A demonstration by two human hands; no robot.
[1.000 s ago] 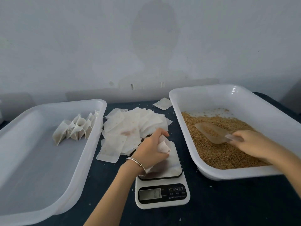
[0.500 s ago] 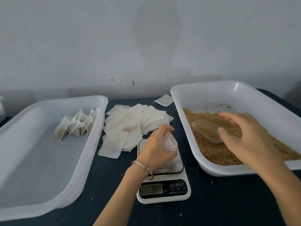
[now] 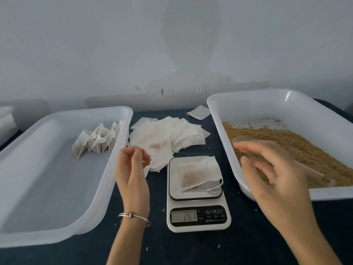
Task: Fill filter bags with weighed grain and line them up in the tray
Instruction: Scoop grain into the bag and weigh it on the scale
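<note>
A filter bag with some grain in it lies flat on the white kitchen scale; its string trails off the platform's right corner. My left hand hovers left of the scale with fingers loosely curled, holding nothing. My right hand hangs open over the near left corner of the grain tray, above the clear scoop lying in the grain. Several filled bags stand in a row at the back of the left tray.
A loose pile of empty filter bags lies on the dark table behind the scale, with one stray bag near the wall. A corner of another white container shows at the far left. Stray grains dot the table.
My left hand let go of the bag on the scale and drew back to the left. My right hand released the scoop and came toward me, open.
</note>
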